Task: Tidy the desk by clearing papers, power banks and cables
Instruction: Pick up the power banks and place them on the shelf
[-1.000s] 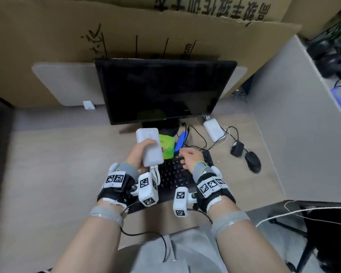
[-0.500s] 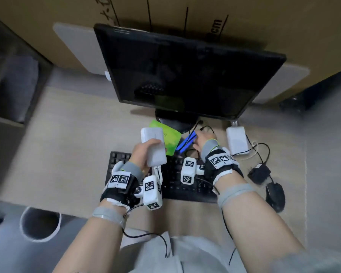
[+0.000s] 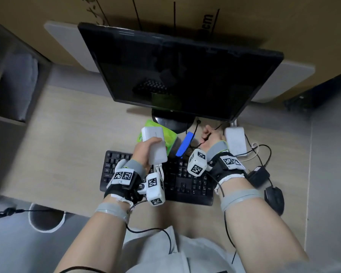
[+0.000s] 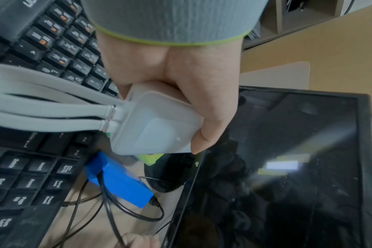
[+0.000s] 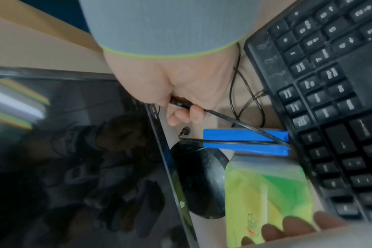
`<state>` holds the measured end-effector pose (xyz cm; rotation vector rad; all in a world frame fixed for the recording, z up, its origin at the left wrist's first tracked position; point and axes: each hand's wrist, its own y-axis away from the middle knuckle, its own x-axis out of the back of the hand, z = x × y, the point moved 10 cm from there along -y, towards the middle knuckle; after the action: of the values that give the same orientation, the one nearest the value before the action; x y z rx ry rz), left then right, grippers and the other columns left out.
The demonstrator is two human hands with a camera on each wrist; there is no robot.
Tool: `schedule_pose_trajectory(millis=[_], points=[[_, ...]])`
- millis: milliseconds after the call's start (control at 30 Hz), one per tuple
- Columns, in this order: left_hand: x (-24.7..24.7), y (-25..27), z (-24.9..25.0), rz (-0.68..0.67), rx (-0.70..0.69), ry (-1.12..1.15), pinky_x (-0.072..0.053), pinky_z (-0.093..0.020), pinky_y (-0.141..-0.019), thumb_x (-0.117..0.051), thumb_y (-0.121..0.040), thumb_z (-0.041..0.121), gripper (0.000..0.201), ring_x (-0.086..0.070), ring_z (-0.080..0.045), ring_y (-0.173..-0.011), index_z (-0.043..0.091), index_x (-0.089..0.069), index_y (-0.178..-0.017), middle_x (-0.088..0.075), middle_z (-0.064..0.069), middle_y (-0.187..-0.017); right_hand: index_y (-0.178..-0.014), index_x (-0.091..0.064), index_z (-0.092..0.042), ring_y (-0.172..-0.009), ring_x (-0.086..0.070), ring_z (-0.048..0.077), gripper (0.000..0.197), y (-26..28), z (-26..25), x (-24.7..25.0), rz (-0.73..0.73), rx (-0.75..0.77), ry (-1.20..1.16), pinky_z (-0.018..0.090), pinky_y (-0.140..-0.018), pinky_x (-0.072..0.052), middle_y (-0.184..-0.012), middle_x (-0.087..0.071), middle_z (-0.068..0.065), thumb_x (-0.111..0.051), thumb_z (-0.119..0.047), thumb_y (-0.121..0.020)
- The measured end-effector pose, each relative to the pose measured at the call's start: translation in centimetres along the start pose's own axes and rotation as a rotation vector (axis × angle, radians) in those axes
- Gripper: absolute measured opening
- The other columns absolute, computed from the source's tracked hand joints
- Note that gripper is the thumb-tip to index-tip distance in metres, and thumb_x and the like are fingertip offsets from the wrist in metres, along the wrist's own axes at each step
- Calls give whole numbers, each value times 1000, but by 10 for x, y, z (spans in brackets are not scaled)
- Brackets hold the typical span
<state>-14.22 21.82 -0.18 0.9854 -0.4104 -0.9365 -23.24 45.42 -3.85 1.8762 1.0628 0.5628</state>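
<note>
My left hand [image 3: 144,150] grips a white power bank [image 3: 155,146] above the black keyboard [image 3: 185,180]; its flat white cables [image 4: 42,104] trail back from its near end. My right hand [image 3: 210,137] reaches past the keyboard's far edge and pinches a thin black cable [image 5: 223,117] near its plug. That cable runs across a blue block [image 5: 244,141] lying between the keyboard and the monitor stand [image 5: 198,181]. A second white power bank [image 3: 235,140] lies just right of my right hand. A green packet [image 3: 166,134] sits under the held power bank.
A black monitor [image 3: 181,75] stands close behind both hands. A black adapter [image 3: 258,175] and a mouse [image 3: 274,198] lie to the right, among looping black and white cables. A grey partition closes the right side. A round cutout [image 3: 45,217] marks the desk's front left.
My right hand has left the keyboard, moved forward to under the monitor and taken hold of the black cable. My left hand keeps the white power bank. The head view has tilted down.
</note>
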Motion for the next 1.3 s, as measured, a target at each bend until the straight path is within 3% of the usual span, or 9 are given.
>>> schedule_pose_trajectory(millis=[167,233,400,533,633,800,1000,1100,1300], points=[[-5,-7,-6,-3,17,-39,-56,-40,-68,-80,-62,28,62,-66,-31,-73,-1,-64,-114,-69,-18,-93,-108,-54,-18,-19,-26,7,29,0,14,18,-50,-52,54,9,-28,-20,-41,-44,-7,-26,-15,-103],[-5,-9,-8,-11,22,-41,-55,-38,-66,-78,-65,26,56,-65,-30,-73,-1,-64,-112,-68,-18,-93,-114,-49,-14,-22,-25,6,26,-1,17,21,-83,-36,50,11,-29,-19,-55,-43,1,-25,-15,-104],[-10,-10,-11,-19,21,-20,-55,-40,-70,-78,-60,27,69,-66,-32,-80,-3,-62,-119,-68,-17,-93,-109,-53,-14,-30,-22,6,24,5,16,43,3,48,84,14,-32,-16,-62,-32,-1,-31,-20,-102],[-25,-5,-13,-36,3,-42,-56,-38,-66,-77,-63,28,62,-66,-31,-78,1,-62,-117,-68,-16,-94,-89,-52,-13,-41,-30,13,36,4,17,71,106,-12,195,15,-32,-23,-62,-45,-1,-42,-46,-96],[-46,1,-19,-97,6,-37,-56,-38,-67,-74,-72,24,51,-67,-30,-72,1,-60,-116,-70,-15,-88,-81,-53,-9,-50,-43,23,43,1,13,110,273,-42,382,23,-49,-41,-70,-53,6,-55,-52,-77],[-83,4,-42,-128,44,-93,-56,-35,-59,-76,-65,27,67,-70,-30,-72,-3,-60,-122,-71,-22,-98,-118,-58,-10,-94,-63,28,47,0,-48,153,441,170,614,30,-75,-45,-109,-64,8,-68,-25,-75],[-106,-6,-60,-119,51,-68,-57,-34,-64,-74,-67,23,70,-69,-29,-73,-4,-55,-129,-68,-19,-94,-137,-46,-28,-119,-53,34,73,-43,-67,118,254,256,859,41,-103,-43,-133,-55,4,-72,-29,-69],[-106,-17,-63,-70,69,-60,-56,-35,-66,-74,-64,27,74,-68,-30,-77,0,-56,-130,-68,-17,-96,-137,-38,-27,-126,-45,34,102,-61,-60,117,265,190,872,44,-106,-40,-138,-45,5,-77,-36,-43],[-106,-35,-67,-16,131,-46,-54,-33,-62,-73,-69,39,68,-65,-29,-80,9,-58,-128,-66,-15,-99,-137,-30,-19,-134,-27,32,102,-59,-59,130,406,108,1077,42,-110,-25,-147,-28,9,-89,-32,-56]])
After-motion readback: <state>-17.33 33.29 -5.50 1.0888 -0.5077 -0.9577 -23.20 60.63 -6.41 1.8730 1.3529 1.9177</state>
